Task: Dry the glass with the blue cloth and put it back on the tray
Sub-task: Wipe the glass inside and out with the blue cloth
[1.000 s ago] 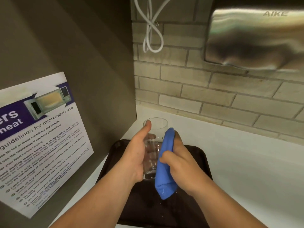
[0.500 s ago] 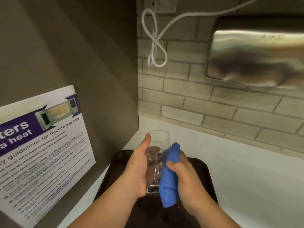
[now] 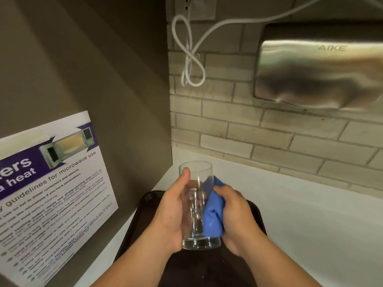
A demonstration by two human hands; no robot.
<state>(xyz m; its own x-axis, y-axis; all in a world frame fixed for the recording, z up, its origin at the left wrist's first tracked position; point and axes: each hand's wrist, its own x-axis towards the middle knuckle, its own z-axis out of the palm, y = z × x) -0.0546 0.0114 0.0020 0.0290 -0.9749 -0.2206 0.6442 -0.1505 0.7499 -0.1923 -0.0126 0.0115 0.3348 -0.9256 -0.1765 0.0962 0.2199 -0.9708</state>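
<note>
Here, left hand (image 3: 169,221) wrapped round upright glass (image 3: 196,206), right hand (image 3: 234,220) bunching blue cloth (image 3: 213,214) against it (above tray (image 3: 257,214))

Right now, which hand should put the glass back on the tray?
Probably the left hand. It already wraps the glass, upright, above the tray. The right hand is full of cloth pressed to the glass's side.

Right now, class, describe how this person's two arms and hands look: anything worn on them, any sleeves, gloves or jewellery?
Both forearms are bare as far as the frame shows; no sleeve reaches into view. The left hand and right hand wear no gloves. No watch, bracelet or ring is visible on the wrists or fingers. The left thumbnail is short and unpainted.
</note>
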